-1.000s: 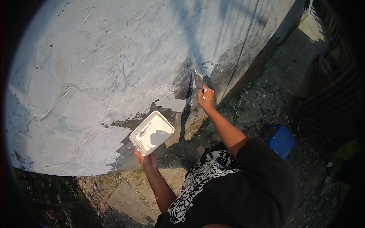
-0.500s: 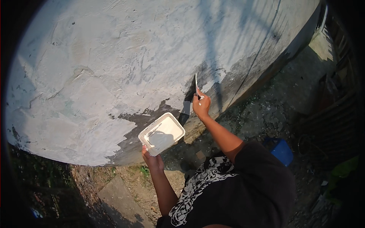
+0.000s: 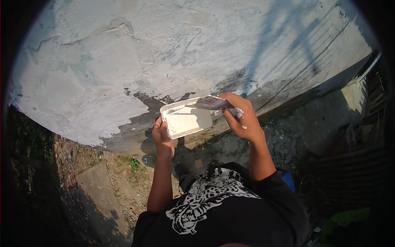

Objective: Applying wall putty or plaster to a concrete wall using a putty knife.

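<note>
White paste (image 3: 188, 123): likely loading or wiping scraper (image 3: 207, 102). Pinching it in right hand (image 3: 245, 117) between thumb and fingers, with blade over rectangular tub (image 3: 191, 132); cannot tell if touching. Gripping tub's left end with fingers of left hand (image 3: 162, 136), before patchy wall (image 3: 135, 61). Probably calls next for keeping tub level, drawing blade across rim.

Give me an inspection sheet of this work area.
Surface: pale, rough wall with dark patches along its lower part.
Job's things: white tray holding pale paste; flat-bladed scraper over it, contact unclear.
Clutter: blue container, partly hidden.
Hands: left hand grips the tray's left end; right hand holds the scraper, white smears on its skin.
Cables: nothing clearly seen; the right side is dark.
Surroundings: flat slab on the ground, green leaf at lower right.
</note>
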